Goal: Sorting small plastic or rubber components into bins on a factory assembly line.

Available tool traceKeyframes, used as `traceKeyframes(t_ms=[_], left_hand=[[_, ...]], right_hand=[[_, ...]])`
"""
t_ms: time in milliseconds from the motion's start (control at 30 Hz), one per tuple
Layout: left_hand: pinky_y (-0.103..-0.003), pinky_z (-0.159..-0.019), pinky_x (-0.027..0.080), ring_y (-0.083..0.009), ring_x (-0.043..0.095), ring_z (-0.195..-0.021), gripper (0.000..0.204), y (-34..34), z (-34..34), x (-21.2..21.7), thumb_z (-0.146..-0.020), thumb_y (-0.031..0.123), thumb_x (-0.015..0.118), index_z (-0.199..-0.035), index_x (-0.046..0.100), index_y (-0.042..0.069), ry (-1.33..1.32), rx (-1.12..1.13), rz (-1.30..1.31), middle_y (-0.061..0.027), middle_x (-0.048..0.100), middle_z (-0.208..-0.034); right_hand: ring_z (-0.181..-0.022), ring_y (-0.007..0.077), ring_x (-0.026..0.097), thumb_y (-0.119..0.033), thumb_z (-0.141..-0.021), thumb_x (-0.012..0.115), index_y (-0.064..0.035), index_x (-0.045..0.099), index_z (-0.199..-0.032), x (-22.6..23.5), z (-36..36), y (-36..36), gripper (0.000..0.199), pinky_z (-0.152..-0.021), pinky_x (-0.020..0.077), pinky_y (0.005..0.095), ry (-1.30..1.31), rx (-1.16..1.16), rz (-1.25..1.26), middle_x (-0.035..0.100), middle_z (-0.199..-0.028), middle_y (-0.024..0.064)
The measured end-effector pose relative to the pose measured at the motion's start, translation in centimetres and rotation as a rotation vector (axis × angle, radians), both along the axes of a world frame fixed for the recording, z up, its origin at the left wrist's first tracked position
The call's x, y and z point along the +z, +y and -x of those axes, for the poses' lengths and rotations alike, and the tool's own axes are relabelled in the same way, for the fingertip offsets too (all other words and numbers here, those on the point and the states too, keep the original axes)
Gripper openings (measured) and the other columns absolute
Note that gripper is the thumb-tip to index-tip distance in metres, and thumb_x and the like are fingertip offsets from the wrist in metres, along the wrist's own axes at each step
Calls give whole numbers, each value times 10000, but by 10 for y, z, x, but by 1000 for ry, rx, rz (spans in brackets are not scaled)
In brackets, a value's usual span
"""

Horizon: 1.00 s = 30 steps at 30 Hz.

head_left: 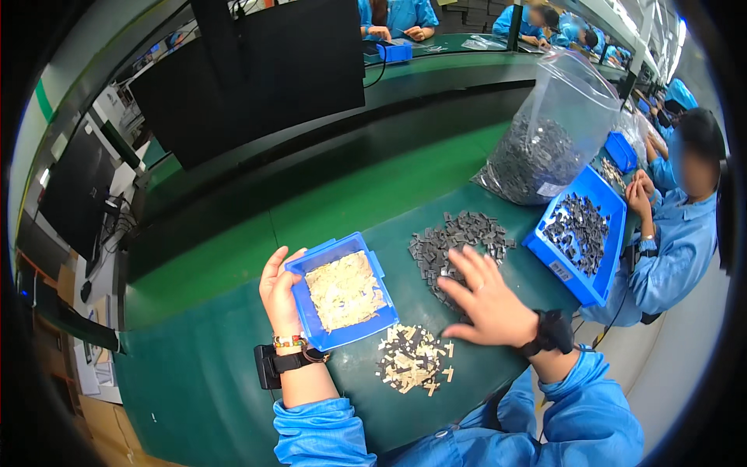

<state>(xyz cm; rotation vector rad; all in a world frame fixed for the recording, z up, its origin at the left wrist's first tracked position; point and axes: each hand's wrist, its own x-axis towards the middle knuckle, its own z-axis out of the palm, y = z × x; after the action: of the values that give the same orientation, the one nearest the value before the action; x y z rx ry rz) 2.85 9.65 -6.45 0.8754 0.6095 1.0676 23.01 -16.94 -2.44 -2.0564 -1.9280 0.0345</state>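
Observation:
My left hand [282, 300] grips the left side of a small blue plastic bin [354, 335], thumb over its rim. Crumpled pale, cream-coloured scraps [342, 292] lie inside the bin. With fingers spread, my right hand [498, 307] is over the near side of a heap of small dark grey rectangular pieces [447, 245]. It partly covers that heap, and whether the fingertips touch the pieces I cannot tell. Between my two hands, nearer to me, sits a smaller pile of mixed cream and black pieces [412, 359].
A larger blue tray [613, 268] of dark pieces stands to the right, with a big clear bag [545, 156] of similar pieces behind it. A co-worker [673, 214] sits at the right. A black panel [249, 86] rises beyond the green table [210, 373].

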Motion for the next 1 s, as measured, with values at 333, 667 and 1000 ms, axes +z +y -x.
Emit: traceKeyframes(t_ms=[333, 667, 1000], left_hand=[[-330, -933, 503, -226, 638, -1023, 367, -17, -25, -2, -837, -80, 526, -1201, 541, -42, 18, 20, -24, -211, 660, -1142], [-325, -933, 500, -213, 626, -1021, 299, -13, -27, -1, -865, -84, 521, -1159, 556, -43, -66, 160, -59, -163, 650, -1117], [-336, -923, 512, -215, 627, -1025, 305, -14, -25, -1, -884, -34, 549, -1189, 552, -28, -89, -28, -71, -165, 645, -1159]], right_hand=[[-1396, 347, 377, -225, -795, 766, -140, 700, -1077, -23, -10, 7, 302, -1072, 296, 634, -15, 86, -139, 494, -1433, 100], [-1245, 389, 501, -374, -819, 707, 27, 570, -1222, -12, 61, 19, 585, -998, 438, 481, 179, 383, -68, 523, -1329, 194], [-1185, 416, 542, -212, -795, 741, 32, 554, -1231, -10, 57, 5, 534, -983, 467, 475, 127, 262, -224, 528, -1314, 225]])
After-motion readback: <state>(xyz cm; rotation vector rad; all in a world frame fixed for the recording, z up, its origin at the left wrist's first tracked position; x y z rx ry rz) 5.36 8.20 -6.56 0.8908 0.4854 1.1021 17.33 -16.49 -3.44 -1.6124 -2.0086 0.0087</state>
